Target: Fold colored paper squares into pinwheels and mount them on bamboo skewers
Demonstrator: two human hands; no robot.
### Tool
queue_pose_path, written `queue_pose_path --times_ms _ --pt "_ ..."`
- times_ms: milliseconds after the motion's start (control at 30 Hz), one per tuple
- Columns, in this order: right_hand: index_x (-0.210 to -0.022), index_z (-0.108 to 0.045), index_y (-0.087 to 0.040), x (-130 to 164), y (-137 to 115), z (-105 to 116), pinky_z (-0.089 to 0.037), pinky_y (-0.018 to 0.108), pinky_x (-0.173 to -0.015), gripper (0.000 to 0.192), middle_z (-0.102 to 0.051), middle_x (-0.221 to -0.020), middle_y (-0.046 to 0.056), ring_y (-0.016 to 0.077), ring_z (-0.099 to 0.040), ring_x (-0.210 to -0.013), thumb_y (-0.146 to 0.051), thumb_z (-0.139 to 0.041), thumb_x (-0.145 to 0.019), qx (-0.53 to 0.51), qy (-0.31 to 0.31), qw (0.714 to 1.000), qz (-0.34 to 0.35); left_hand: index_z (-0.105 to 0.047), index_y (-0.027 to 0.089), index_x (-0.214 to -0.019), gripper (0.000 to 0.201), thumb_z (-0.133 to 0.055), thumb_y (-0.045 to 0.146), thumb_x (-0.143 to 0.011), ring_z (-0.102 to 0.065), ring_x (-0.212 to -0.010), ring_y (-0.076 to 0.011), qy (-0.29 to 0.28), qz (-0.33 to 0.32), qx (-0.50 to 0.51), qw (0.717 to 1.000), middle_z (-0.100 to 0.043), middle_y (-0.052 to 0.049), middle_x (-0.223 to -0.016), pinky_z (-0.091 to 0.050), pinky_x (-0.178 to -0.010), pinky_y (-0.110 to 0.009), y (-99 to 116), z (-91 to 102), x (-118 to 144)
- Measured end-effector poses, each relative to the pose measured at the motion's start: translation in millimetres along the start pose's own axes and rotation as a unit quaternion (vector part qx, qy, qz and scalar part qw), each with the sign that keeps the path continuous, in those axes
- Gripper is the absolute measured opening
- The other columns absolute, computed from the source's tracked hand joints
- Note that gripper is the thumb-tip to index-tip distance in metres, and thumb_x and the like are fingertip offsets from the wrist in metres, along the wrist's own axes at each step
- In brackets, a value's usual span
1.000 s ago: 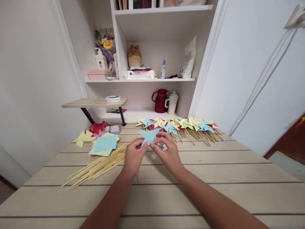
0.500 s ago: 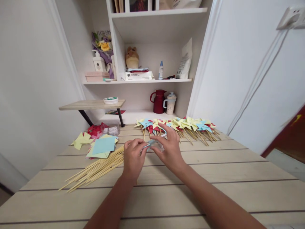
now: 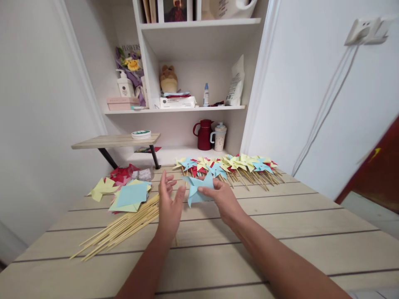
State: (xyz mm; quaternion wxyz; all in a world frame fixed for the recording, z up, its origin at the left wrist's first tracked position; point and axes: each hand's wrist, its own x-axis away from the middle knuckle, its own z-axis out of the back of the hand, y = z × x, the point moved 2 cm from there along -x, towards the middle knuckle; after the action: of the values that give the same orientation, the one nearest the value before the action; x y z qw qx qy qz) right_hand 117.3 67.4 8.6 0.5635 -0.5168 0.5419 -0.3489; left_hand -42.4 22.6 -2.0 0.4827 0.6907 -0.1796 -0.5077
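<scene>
My right hand (image 3: 222, 199) pinches a folded light-blue paper pinwheel (image 3: 197, 190) at its middle, above the wooden table (image 3: 280, 245). Just left of it, my left hand (image 3: 168, 205) is open with fingers spread and not touching the paper. A thin wooden stick shows below my left wrist at the table. Bamboo skewers (image 3: 124, 226) lie in a loose bundle to the left of my left hand. Behind my hands, a row of finished pinwheels (image 3: 237, 166) in yellow, blue and red lies on sticks.
A stack of blue and yellow paper squares (image 3: 131, 196) and red and yellow scraps (image 3: 109, 182) lie at the left. White shelves behind hold a red jug (image 3: 204, 135), a cup (image 3: 219, 137), bottles and a plush toy. A small raised wooden shelf (image 3: 115, 141) stands at the left rear.
My left hand let go of the blue paper and opened. My right hand now holds the pinwheel alone, turned up so its blades show. The view shifted slightly down and right.
</scene>
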Motion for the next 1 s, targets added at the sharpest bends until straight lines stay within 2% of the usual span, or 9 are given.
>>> queue_pose_path --times_ms 33,100,167,233,367,600,767,1000 --pt "-0.083 -0.076 -0.017 -1 3 0 -0.047 0.036 -0.075 0.029 -0.075 -0.088 0.007 0.0232 -0.065 -0.079 -0.036 -0.081 -0.061 -0.053 -0.003 0.998 -0.042 -0.049 0.024 -0.139 0.061 -0.059 0.053 -0.087 -0.058 -0.116 -0.0253 -0.037 0.051 0.047 0.997 -0.06 -0.013 -0.131 -0.043 -0.1 -0.042 -2 -2.0 0" --pt "-0.079 -0.075 -0.016 -2 6 0 -0.046 0.034 -0.071 0.032 -0.075 -0.078 0.006 0.02 -0.064 -0.07 -0.035 -0.084 -0.055 -0.114 -0.01 0.99 -0.081 -0.063 0.019 -0.124 0.055 -0.059 0.057 -0.085 -0.06 -0.116 -0.0278 -0.12 0.129 0.115 0.978 -0.067 -0.014 -0.122 -0.044 -0.1 -0.042 -3 -7.0 1" --pt "-0.076 -0.075 -0.015 -1 7 0 -0.046 0.032 -0.069 0.032 -0.074 -0.076 0.006 0.0179 -0.062 -0.066 -0.033 -0.086 -0.053 -0.127 -0.017 0.988 -0.083 -0.07 0.017 -0.112 0.049 -0.068 0.053 -0.079 -0.061 -0.114 -0.0294 -0.171 0.167 0.146 0.96 -0.071 -0.013 -0.115 -0.045 -0.099 -0.041 -1 -11.5 4" --pt "-0.075 -0.075 -0.014 0 7 -3 -0.044 0.03 -0.065 0.03 -0.073 -0.072 0.005 0.0158 -0.06 -0.062 -0.032 -0.085 -0.053 -0.115 -0.021 0.99 -0.079 -0.073 0.017 -0.106 0.043 -0.076 0.044 -0.074 -0.063 -0.11 -0.0283 -0.188 0.181 0.153 0.953 -0.073 -0.012 -0.109 -0.046 -0.096 -0.039 2 -14.8 7" --pt "-0.072 -0.074 -0.015 5 4 -9 -0.043 0.028 -0.062 0.021 -0.07 -0.066 0.002 0.0137 -0.056 -0.059 -0.028 -0.082 -0.056 -0.084 -0.022 0.994 -0.065 -0.074 0.016 -0.093 0.033 -0.079 0.04 -0.071 -0.066 -0.093 -0.0228 -0.181 0.203 0.161 0.949 -0.075 -0.008 -0.095 -0.05 -0.085 -0.032 4 -17.3 11" --pt "-0.08 -0.077 -0.015 4 10 -9 -0.046 0.029 -0.068 0.025 -0.073 -0.076 0.004 0.0159 -0.06 -0.066 -0.028 -0.081 -0.059 -0.067 -0.027 0.996 -0.06 -0.073 0.017 -0.088 0.033 -0.081 0.042 -0.069 -0.064 -0.076 -0.0169 -0.161 0.23 0.196 0.94 -0.072 -0.005 -0.083 -0.049 -0.074 -0.027 0 -13.6 8" --pt "-0.081 -0.076 -0.016 3 16 -9 -0.044 0.029 -0.068 0.023 -0.073 -0.076 0.003 0.0156 -0.06 -0.066 -0.027 -0.08 -0.062 -0.056 -0.041 0.996 -0.052 -0.073 0.015 -0.078 0.028 -0.081 0.039 -0.068 -0.061 -0.069 -0.0151 -0.156 0.219 0.167 0.949 -0.07 -0.004 -0.075 -0.046 -0.066 -0.024 -4 -10.6 6" --pt "-0.074 -0.073 -0.016 4 15 -7 -0.043 0.029 -0.065 0.02 -0.07 -0.069 0.001 0.0148 -0.058 -0.061 -0.03 -0.081 -0.062 -0.057 -0.032 0.996 -0.057 -0.076 0.014 -0.083 0.03 -0.083 0.037 -0.065 -0.063 -0.07 -0.0165 -0.123 0.241 0.181 0.946 -0.072 -0.005 -0.074 -0.048 -0.068 -0.026 -4 -11.1 7"
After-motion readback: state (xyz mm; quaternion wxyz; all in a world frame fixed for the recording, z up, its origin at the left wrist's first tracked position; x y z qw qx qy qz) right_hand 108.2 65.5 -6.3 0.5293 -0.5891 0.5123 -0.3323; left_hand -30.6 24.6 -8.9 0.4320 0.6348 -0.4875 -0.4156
